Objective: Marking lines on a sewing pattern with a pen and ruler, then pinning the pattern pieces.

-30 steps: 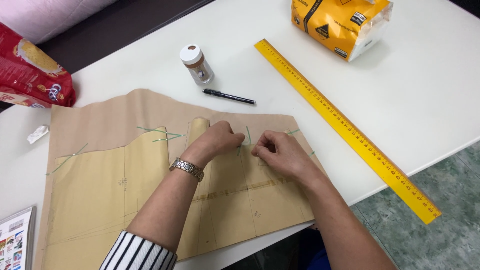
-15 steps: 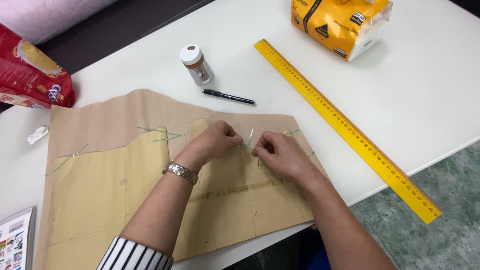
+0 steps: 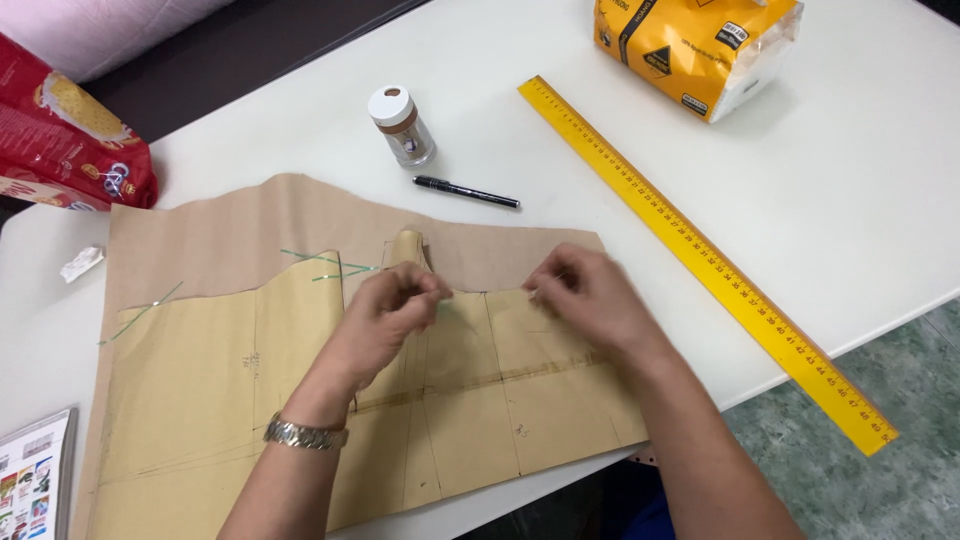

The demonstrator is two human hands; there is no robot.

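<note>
Your left hand [image 3: 385, 315] pinches the paper pattern's [image 3: 300, 400] upper edge — right hand [image 3: 590, 300], fingers curled, presses it at three o'clock.

Paper pattern [image 3: 200, 400] on fabric [image 3: 250, 230] at desk [image 3: 850, 200] front; jar [image 3: 402, 125] and pen [image 3: 465, 191] behind; ruler [image 3: 700, 255] right; tissue pack [image 3: 695, 45] far right.

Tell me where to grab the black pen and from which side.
Take the black pen at mid-barrel, coming from straight above. It lies flat on the white table with bare surface along both long sides, so fingers fit either side; the jar stands apart from it.
</note>
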